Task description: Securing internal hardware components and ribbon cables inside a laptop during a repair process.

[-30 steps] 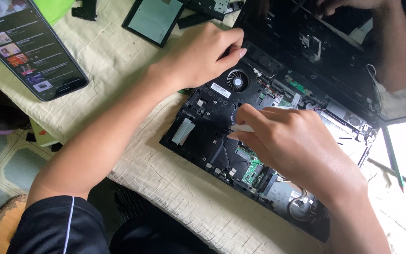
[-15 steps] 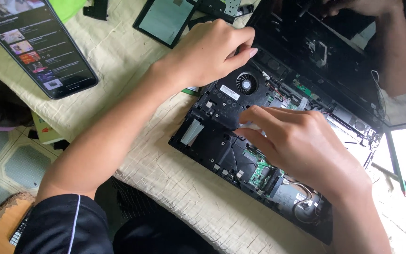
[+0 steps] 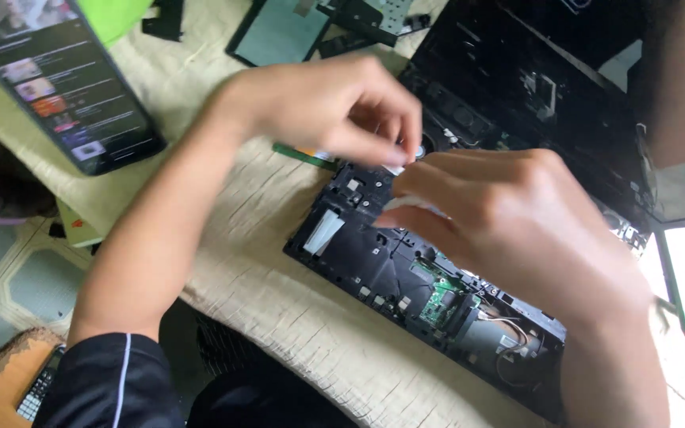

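A smartphone (image 3: 65,87) with a lit screen is seen at the far left, lying on a pale cloth (image 3: 223,261) that covers the table; its top corner is cut off by the picture's edge. Below it, tiled floor (image 3: 9,269) is seen past the cloth's edge, and a calculator (image 3: 37,388) is partly hidden at the bottom left corner. A dark flat panel (image 3: 279,32) is laid at the top, cut off by the upper edge.

The left hand (image 3: 327,107) is held above the near left end of an opened laptop base (image 3: 374,261), its fingers pinched together on a small white piece (image 3: 394,169); what the piece is cannot be made out. Just beside it, the right hand (image 3: 517,222) is curled closed, with a slim white object (image 3: 410,204) gripped under the fingers, mostly hidden. The two hands nearly touch. The fan and much of the middle of the laptop base are covered by them. A green circuit board (image 3: 438,297) and wires are shown at the lower right of the base.

Compared with half a second ago, both hands are raised off the base and brought together, and the view is closer.

The laptop base lies near the cloth's near edge, with open cloth to its left. At the right, a person's arm (image 3: 675,87) is reflected in the dark screen (image 3: 533,87).
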